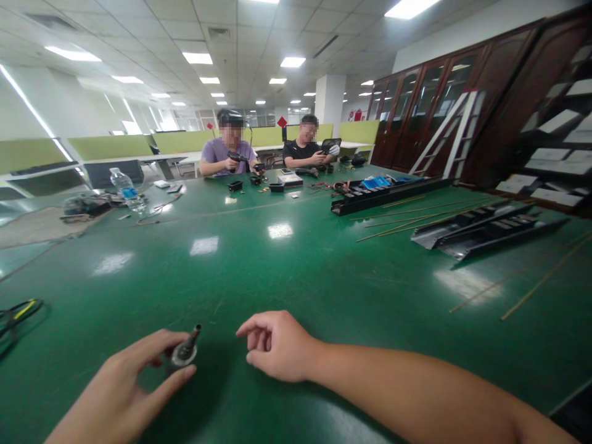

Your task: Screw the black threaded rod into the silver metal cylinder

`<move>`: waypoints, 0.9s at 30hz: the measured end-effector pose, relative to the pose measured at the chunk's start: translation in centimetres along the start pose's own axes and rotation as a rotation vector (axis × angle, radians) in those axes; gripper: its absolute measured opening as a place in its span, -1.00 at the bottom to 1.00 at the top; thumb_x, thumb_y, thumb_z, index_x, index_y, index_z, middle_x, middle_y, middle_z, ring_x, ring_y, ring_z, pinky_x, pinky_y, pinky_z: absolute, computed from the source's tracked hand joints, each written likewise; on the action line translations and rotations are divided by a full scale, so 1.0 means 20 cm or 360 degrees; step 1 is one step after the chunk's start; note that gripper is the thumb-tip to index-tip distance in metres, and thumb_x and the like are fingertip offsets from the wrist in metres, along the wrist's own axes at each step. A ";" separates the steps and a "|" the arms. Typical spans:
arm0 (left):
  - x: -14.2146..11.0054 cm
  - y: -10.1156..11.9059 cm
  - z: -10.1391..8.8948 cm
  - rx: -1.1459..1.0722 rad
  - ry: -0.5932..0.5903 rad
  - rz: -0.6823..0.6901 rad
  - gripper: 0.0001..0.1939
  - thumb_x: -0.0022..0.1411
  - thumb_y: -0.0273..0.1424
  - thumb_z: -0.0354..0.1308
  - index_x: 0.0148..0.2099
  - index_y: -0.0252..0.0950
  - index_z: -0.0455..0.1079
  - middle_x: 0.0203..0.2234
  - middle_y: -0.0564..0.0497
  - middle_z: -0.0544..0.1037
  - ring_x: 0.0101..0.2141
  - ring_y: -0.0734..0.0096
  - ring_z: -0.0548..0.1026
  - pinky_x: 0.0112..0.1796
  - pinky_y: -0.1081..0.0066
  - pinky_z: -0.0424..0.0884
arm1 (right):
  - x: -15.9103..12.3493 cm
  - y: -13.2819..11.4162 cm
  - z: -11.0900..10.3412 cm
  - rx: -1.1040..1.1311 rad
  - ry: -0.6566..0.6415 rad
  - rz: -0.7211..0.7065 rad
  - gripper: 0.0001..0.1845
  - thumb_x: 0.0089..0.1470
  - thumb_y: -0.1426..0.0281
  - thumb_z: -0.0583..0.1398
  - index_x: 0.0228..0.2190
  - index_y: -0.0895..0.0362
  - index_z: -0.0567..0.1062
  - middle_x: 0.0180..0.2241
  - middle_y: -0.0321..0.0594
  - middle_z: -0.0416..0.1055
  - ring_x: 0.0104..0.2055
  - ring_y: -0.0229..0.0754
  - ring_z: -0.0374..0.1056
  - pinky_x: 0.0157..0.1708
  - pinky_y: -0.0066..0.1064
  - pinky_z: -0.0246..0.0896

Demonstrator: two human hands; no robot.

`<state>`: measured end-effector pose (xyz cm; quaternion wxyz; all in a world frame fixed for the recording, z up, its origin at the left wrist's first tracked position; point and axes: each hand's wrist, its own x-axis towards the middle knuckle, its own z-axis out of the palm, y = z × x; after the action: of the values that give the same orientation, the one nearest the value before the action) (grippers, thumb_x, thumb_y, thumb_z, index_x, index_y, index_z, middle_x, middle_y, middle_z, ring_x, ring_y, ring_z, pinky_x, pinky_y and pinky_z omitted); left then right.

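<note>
The fingers of the left hand (pixel 113 394) curve around a short dark metal fitting with a silver collar and a tapered stem (pixel 185 351), thumb below and forefinger above, closed just enough to pinch it from both sides. The stem tilts up and away from the palm, a hold that seems to keep its tip free and in plain sight. The fingers of the right hand (pixel 277 345) are half curled and slightly parted just beside the fitting, holding nothing, apparently kept ready within reach. The right forearm (pixel 407 394) stretches low across the glossy green desk (pixel 277 277), and whether the fitting also rests on that surface cannot be told. Farther along, long black slotted channels (pixel 485 233) and thin tan rods (pixel 546 277) lie roughly parallel, a layout that looks sorted by kind. A clear plastic water bottle with a blue label (pixel 124 190) lies toward the far left. At the far end, a seated person in a lavender T-shirt (pixel 226 154) grips a black handheld tool (pixel 237 156), beside a seated person in a black T-shirt (pixel 303 151), with small dark parts spread before them
</note>
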<state>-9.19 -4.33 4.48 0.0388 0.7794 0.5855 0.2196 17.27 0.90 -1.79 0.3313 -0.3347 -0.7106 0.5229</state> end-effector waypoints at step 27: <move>0.10 0.14 0.29 -0.0533 -0.0401 0.0241 -0.77 0.30 -0.24 0.16 -0.02 -0.15 0.40 -0.23 0.07 0.55 -0.21 0.38 0.50 -0.18 0.46 0.39 | -0.02 -0.03 0.00 -0.0462 0.0106 -0.0164 -0.75 -0.10 0.50 0.26 -0.28 0.09 0.51 -0.37 -0.34 0.41 -0.45 -0.33 0.30 -0.44 -0.53 0.21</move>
<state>-4.09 -2.25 0.77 0.2240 0.8251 0.4711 0.2168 17.40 0.46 -1.17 0.3292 -0.3592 -0.7836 0.3855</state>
